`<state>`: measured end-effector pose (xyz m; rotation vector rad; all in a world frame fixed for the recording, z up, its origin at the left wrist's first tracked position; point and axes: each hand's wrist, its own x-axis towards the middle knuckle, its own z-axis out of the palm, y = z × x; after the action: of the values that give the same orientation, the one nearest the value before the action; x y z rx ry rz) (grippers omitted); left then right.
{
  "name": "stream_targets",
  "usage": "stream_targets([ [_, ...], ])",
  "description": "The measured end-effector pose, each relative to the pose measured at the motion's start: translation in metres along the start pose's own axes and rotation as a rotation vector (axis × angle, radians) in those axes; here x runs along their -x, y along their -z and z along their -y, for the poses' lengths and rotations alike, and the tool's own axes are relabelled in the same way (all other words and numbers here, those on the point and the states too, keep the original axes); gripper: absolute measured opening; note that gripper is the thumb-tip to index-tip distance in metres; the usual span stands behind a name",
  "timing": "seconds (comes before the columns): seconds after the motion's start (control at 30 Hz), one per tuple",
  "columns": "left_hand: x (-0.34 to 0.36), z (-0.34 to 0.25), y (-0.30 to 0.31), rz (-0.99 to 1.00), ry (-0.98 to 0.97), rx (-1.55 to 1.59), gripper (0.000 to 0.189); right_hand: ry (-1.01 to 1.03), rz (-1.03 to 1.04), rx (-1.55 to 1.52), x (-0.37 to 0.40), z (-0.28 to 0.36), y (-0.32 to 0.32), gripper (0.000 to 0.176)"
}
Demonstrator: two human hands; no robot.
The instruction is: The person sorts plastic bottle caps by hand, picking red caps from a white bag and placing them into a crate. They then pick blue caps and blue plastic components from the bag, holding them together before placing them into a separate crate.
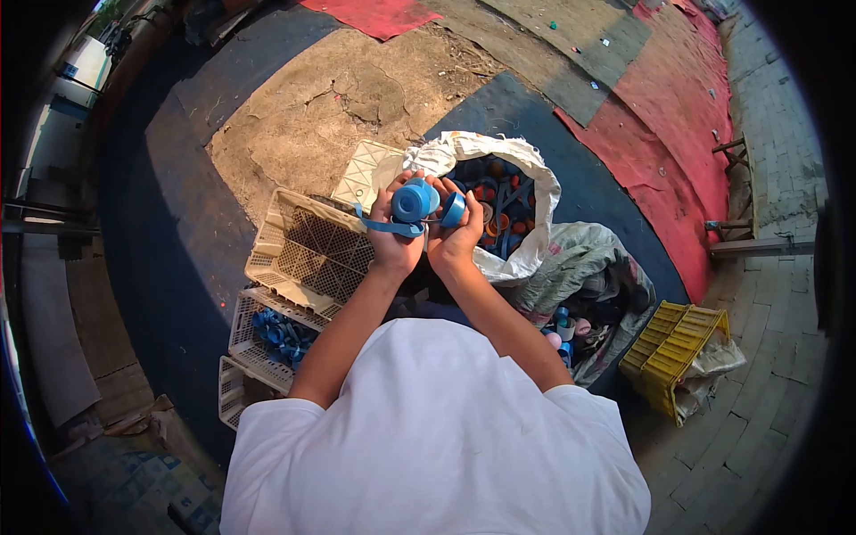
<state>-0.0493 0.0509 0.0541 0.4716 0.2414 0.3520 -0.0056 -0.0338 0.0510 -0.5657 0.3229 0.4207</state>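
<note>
My left hand (397,236) holds a round blue lid (411,202) with a blue strap (389,227) that hangs out to its left. Close beside it, my right hand (459,234) has its fingers around a blue ring-shaped cap (453,209). Both hands are over the left edge of a white sack (544,183), which is filled with blue, orange and dark caps and straps (505,201). Between the two hands, part of another bluish piece shows, too hidden to make out.
Left of my arms are a cream crate (285,234), a crate (241,325) with blue straps (281,337), and another crate (230,392). A green-grey sack (571,245) with cups and a yellow crate (669,348) stand to the right.
</note>
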Motion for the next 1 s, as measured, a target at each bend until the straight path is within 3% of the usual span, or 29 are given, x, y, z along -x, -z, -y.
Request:
stream_targets([
  [0.27, 0.055, -0.009, 0.033, -0.276, -0.160, 0.065, 0.061, -0.204, 0.068, 0.081, 0.028, -0.038, 0.019, 0.056],
  [0.43, 0.111, -0.022, 0.065, -0.370, -0.220, 0.327, 0.060, -0.357, 0.149, 0.208, 0.066, -0.068, 0.030, 0.056],
  [0.7, 0.204, -0.054, 0.114, -0.434, -0.367, 0.381, 0.056, -0.593, 0.264, 0.337, 0.127, -0.141, 0.048, 0.049],
  [1.0, 0.315, -0.115, 0.190, -0.386, -0.504, 0.454, 0.058, -0.714, 0.359, 0.406, 0.226, -0.247, 0.042, 0.056],
])
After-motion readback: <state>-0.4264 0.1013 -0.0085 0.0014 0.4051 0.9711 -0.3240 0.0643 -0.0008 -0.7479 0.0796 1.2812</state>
